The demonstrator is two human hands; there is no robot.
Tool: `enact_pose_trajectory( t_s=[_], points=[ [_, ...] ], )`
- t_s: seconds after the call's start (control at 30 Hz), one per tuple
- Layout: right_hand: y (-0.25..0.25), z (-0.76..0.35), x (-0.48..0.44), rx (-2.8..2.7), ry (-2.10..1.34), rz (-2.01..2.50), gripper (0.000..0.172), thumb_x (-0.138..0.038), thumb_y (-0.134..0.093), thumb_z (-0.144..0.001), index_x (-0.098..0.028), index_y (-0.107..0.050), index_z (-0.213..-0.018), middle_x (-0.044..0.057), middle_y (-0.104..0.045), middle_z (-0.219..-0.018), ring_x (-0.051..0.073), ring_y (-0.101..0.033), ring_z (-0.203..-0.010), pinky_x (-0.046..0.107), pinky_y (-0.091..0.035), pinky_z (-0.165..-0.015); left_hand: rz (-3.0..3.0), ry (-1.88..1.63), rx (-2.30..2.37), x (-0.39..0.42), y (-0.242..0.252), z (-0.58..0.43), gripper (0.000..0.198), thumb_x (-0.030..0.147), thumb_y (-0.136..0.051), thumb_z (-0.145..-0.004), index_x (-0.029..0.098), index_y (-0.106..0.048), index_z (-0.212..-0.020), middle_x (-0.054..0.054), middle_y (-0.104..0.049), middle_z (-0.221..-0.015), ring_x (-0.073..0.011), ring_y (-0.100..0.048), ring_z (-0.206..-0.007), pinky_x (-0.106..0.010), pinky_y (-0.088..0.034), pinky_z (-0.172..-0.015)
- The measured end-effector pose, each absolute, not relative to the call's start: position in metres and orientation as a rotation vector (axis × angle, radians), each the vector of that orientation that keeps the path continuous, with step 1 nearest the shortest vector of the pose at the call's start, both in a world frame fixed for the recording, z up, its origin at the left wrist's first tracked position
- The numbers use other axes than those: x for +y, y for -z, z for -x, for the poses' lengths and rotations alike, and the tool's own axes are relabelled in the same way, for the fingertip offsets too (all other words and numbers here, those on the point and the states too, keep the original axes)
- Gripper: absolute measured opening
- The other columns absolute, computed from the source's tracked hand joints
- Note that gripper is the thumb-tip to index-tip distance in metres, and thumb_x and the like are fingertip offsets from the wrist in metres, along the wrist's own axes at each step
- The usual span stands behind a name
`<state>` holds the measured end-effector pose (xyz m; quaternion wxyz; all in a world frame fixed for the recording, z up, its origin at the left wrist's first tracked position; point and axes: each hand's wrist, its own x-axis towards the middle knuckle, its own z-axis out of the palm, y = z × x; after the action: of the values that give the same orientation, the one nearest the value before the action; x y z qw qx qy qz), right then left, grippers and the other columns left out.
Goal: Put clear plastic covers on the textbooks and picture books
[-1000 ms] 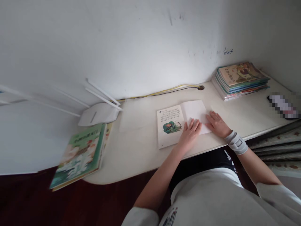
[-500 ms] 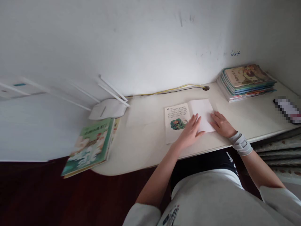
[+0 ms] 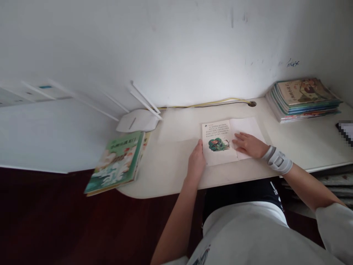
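Observation:
An open picture book (image 3: 220,156) lies on the white desk in front of me. Its left page carries printed text above a green illustration; the right page is blank white. At the book's left edge, my left hand (image 3: 196,160) has its fingers closed together around the margin. My right hand (image 3: 249,144) is stretched out flat across the blank page, fingers pointing left toward the fold. A grey band (image 3: 279,161) wraps the right wrist.
Stacked books (image 3: 306,97) stand at the desk's back right, near a pixelated phone (image 3: 346,131). Green-covered books (image 3: 118,158) overhang the left end beside a white router (image 3: 138,120) with antennas. A yellow cable (image 3: 206,103) runs along the wall to a desk hole (image 3: 252,103).
My left hand has moved from the middle of the book to its left edge. My right hand has slid inward onto the right page. The view has shifted slightly left.

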<state>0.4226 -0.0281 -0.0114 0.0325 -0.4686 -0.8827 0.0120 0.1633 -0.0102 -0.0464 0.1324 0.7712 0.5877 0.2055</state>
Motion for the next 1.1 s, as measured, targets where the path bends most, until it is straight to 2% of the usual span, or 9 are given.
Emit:
enact_pose_trajectory(
  t_s=[0.13,0.3,0.43,0.6,0.8,0.97,1.1],
  points=[
    [0.011,-0.42,-0.027,-2.659,-0.039,1.499,0.035,-0.031,-0.04,-0.093,-0.014,-0.056,-0.119,0.017,-0.046,-0.134,0.026,-0.043,-0.123,0.043,-0.039,-0.099,-2.185,-0.603,1.742,-0.01,0.043,-0.164,0.046,0.019,-0.025,-0.091,0.014,-0.039,-0.135,-0.012,-0.05,-0.135,-0.0209,-0.049,-0.123,-0.038,-0.04,-0.103],
    [0.008,-0.415,-0.03,-2.613,-0.018,1.624,0.031,-0.032,-0.04,-0.092,-0.015,-0.058,-0.111,0.017,-0.046,-0.133,0.028,-0.043,-0.121,0.042,-0.042,-0.095,-2.188,-0.5,1.84,-0.008,0.046,-0.166,0.043,0.016,-0.026,-0.09,0.012,-0.05,-0.125,-0.015,-0.042,-0.142,-0.0249,-0.038,-0.131,-0.04,-0.04,-0.102],
    [0.01,-0.417,-0.033,-2.611,0.007,1.663,0.034,-0.031,-0.037,-0.094,-0.015,-0.056,-0.115,0.018,-0.043,-0.135,0.028,-0.042,-0.123,0.043,-0.042,-0.095,-2.246,-0.442,1.803,-0.008,0.048,-0.167,0.043,0.015,-0.026,-0.09,0.013,-0.052,-0.124,-0.016,-0.044,-0.14,-0.0251,-0.04,-0.13,-0.04,-0.041,-0.101],
    [0.01,-0.418,-0.037,-2.597,0.06,1.746,0.035,-0.031,-0.036,-0.094,-0.015,-0.054,-0.119,0.018,-0.043,-0.136,0.03,-0.043,-0.122,0.042,-0.042,-0.093,-2.256,-0.362,1.859,-0.01,0.044,-0.17,0.042,0.016,-0.028,-0.09,0.013,-0.051,-0.127,-0.018,-0.036,-0.144,-0.0287,-0.047,-0.124,-0.042,-0.045,-0.095],
    [0.005,-0.416,-0.039,-2.56,0.078,1.828,0.035,-0.032,-0.037,-0.094,-0.017,-0.056,-0.118,0.018,-0.042,-0.138,0.03,-0.045,-0.12,0.041,-0.043,-0.091,-2.268,-0.335,1.859,-0.009,0.043,-0.171,0.041,0.018,-0.03,-0.091,0.015,-0.05,-0.127,-0.018,-0.036,-0.144,-0.0293,-0.045,-0.126,-0.043,-0.045,-0.094],
    [0.019,-0.409,-0.042,-2.48,0.113,1.888,0.044,-0.037,-0.035,-0.094,-0.014,-0.049,-0.129,0.019,-0.04,-0.141,0.033,-0.039,-0.126,0.046,-0.036,-0.097,-2.293,-0.301,1.862,-0.01,0.044,-0.171,0.043,0.017,-0.029,-0.092,0.015,-0.048,-0.13,-0.018,-0.037,-0.144,-0.0286,-0.041,-0.129,-0.043,-0.044,-0.096],
    [0.028,-0.406,-0.046,-2.438,0.164,1.898,0.047,-0.035,-0.026,-0.096,-0.016,-0.041,-0.136,0.015,-0.037,-0.144,0.032,-0.034,-0.13,0.049,-0.031,-0.1,-2.288,-0.271,1.886,-0.009,0.045,-0.172,0.043,0.018,-0.029,-0.092,0.014,-0.048,-0.13,-0.018,-0.037,-0.144,-0.0263,-0.042,-0.129,-0.039,-0.042,-0.098]
  ],
)
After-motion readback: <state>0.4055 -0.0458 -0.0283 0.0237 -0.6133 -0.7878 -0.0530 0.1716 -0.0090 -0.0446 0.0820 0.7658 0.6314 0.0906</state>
